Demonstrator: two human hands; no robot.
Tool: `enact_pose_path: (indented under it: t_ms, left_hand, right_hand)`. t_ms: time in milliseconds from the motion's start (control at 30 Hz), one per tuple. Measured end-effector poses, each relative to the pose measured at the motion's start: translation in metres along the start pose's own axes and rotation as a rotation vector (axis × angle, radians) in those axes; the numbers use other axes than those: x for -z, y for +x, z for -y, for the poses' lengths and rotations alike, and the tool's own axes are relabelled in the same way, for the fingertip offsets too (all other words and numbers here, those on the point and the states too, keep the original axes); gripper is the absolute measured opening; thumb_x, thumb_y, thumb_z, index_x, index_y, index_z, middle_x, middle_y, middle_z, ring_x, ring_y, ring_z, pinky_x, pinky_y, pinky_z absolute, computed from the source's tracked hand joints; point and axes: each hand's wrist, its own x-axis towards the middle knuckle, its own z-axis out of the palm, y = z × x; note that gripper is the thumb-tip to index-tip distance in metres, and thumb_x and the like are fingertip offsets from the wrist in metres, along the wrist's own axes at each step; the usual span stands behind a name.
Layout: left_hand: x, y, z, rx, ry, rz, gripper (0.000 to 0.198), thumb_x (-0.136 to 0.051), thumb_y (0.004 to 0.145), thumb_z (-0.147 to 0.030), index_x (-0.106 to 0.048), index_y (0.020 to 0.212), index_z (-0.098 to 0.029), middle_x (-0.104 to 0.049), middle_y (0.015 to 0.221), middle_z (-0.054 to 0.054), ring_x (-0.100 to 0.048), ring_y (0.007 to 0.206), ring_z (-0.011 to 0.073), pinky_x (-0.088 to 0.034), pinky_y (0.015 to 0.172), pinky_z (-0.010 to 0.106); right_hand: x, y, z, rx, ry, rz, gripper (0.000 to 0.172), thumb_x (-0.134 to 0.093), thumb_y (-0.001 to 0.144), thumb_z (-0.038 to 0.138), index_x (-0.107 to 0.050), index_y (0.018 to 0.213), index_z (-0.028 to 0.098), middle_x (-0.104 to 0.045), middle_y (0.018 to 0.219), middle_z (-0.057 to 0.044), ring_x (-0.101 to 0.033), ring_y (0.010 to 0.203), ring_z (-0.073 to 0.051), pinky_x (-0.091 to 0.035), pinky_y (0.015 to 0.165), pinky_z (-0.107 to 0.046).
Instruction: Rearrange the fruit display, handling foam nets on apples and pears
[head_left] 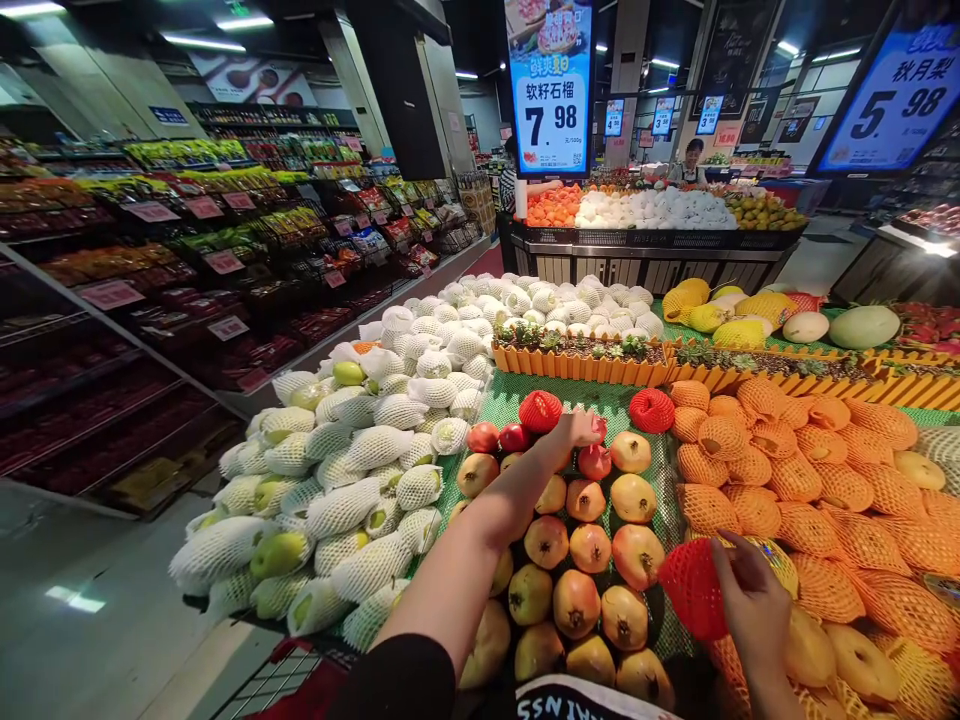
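My left hand (579, 428) reaches over the pomegranate display, its fingers bent around the top of a red pomegranate (595, 461) in the back rows. In my right hand (754, 600), thumb and fingers pinch the edge of a red foam net sleeve (694, 590); whether fruit is inside it I cannot tell. Bare yellow-pink pomegranates (576, 603) lie in rows below my left forearm. Two more red foam nets, one on the left (540, 410) and one on the right (651, 410), lie at the back of the display.
White-netted fruit (375, 455) is heaped on the left, orange-netted fruit (814, 455) on the right. An orange planter fence (581, 364) edges the back. A price screen (550, 90) hangs ahead. Part of a cart (281, 675) shows low down. A person (691, 165) stands farther off.
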Motion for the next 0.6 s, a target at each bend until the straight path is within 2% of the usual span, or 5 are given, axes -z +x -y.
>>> enact_pose_path:
  t_ms: [167, 233, 333, 467, 600]
  left_hand:
    - [-0.030, -0.004, -0.034, -0.110, -0.229, 0.197, 0.059, -0.066, 0.095, -0.048, -0.059, 0.149, -0.024, -0.067, 0.149, 0.014, -0.062, 0.137, 0.0337, -0.051, 0.115, 0.046]
    - [-0.038, -0.052, -0.033, -0.121, -0.498, 0.390, 0.066, -0.073, 0.089, -0.045, -0.058, 0.152, -0.031, -0.074, 0.138, 0.008, -0.072, 0.120, 0.0306, -0.059, 0.101, 0.042]
    - [-0.038, -0.150, -0.008, 0.150, -0.637, 0.320, 0.041, -0.071, 0.079, -0.032, -0.075, 0.120, -0.032, -0.080, 0.102, 0.001, -0.075, 0.088, 0.0261, -0.063, 0.085, 0.038]
    - [-0.020, -0.285, 0.057, 0.675, -0.725, -0.421, 0.035, -0.061, 0.079, -0.039, -0.071, 0.110, -0.030, -0.077, 0.098, 0.003, -0.075, 0.099, 0.0289, -0.064, 0.092, 0.044]
    - [0.002, -0.417, 0.121, 1.271, -0.270, -1.129, 0.053, -0.054, 0.085, -0.046, -0.059, 0.130, -0.019, -0.076, 0.108, 0.012, -0.074, 0.109, 0.0346, -0.059, 0.104, 0.054]
  right_hand:
    - [-0.040, 0.003, 0.051, 0.041, 0.273, 0.069, 0.050, -0.073, 0.086, 0.066, -0.069, 0.107, 0.021, -0.074, 0.086, -0.006, -0.066, 0.074, -0.021, -0.053, 0.067, -0.032]
    - [-0.064, -0.003, 0.069, 0.116, 0.279, 0.355, 0.046, -0.071, 0.089, 0.063, -0.069, 0.110, 0.021, -0.074, 0.088, -0.005, -0.066, 0.074, -0.021, -0.053, 0.066, -0.031]
    - [-0.109, -0.004, 0.085, 0.308, 0.155, 0.840, 0.042, -0.069, 0.093, 0.055, -0.072, 0.116, 0.020, -0.075, 0.090, -0.005, -0.068, 0.076, -0.020, -0.054, 0.068, -0.029]
    - [-0.196, 0.032, 0.098, 0.605, -0.125, 0.863, 0.042, -0.054, 0.101, 0.042, -0.070, 0.127, 0.015, -0.078, 0.117, -0.013, -0.073, 0.103, -0.026, -0.059, 0.086, -0.035]
    - [-0.287, 0.072, 0.115, 0.790, -0.435, 0.686, 0.044, -0.039, 0.101, 0.016, -0.069, 0.134, 0.013, -0.073, 0.137, -0.018, -0.070, 0.121, -0.028, -0.054, 0.105, -0.040]
